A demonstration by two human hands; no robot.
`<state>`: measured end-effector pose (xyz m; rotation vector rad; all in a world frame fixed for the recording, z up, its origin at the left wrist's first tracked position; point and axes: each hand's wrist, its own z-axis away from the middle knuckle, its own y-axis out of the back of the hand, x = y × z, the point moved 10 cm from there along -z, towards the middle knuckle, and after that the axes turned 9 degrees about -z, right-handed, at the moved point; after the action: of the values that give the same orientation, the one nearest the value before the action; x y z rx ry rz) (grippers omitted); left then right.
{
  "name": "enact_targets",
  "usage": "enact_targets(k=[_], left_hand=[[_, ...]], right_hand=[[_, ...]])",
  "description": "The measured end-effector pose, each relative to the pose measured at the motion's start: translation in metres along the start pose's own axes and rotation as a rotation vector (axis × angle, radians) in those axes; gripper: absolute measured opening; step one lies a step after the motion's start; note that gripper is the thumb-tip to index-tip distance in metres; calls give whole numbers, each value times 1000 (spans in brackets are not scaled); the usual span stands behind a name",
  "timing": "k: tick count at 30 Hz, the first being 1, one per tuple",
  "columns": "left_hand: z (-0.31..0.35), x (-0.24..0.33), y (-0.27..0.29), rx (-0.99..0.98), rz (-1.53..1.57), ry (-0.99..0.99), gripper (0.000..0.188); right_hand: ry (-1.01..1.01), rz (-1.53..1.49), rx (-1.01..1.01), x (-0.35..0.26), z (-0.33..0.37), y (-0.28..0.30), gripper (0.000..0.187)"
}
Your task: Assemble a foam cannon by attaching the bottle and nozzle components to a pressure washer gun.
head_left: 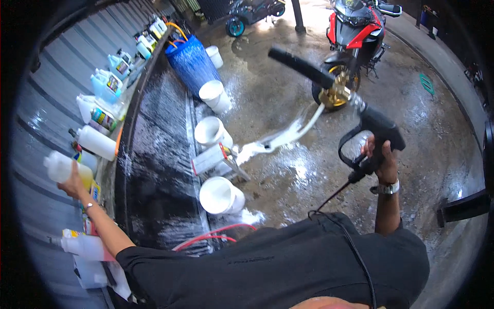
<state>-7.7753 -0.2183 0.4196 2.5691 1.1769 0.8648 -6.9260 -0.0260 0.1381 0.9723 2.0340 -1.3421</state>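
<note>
My left hand, stretched out to the shelf side, is wrapped round a translucent plastic bottle with yellowish liquid low in it. Other bottles stand close by, among them a white one just beyond. My right hand grips the black handle of a pressure washer spray gun, raised over the wet floor. Its front carries a brass foam head with a black nozzle tube. A pale suction tube hangs from the brass part, with no bottle on it.
White buckets, a small step stool and a blue barrel line the ledge. Bottles crowd the shelf along the corrugated wall. A red motorcycle stands ahead; red hoses lie near me.
</note>
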Motion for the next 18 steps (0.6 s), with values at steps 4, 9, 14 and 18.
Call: enact_targets(k=[4, 9, 14, 18], left_hand=[[35, 107, 46, -244, 747, -532, 45], [256, 178, 78, -290, 458, -904, 59], [495, 197, 53, -907, 947, -316, 100], [596, 205, 76, -844, 630, -479, 104]], right_hand=[[-25, -72, 15, -23, -21, 7, 53], [6, -267, -248, -71, -56, -7, 48], [-47, -385, -348, -100, -77, -8, 51], [-97, -349, -306, -99, -79, 3, 50]])
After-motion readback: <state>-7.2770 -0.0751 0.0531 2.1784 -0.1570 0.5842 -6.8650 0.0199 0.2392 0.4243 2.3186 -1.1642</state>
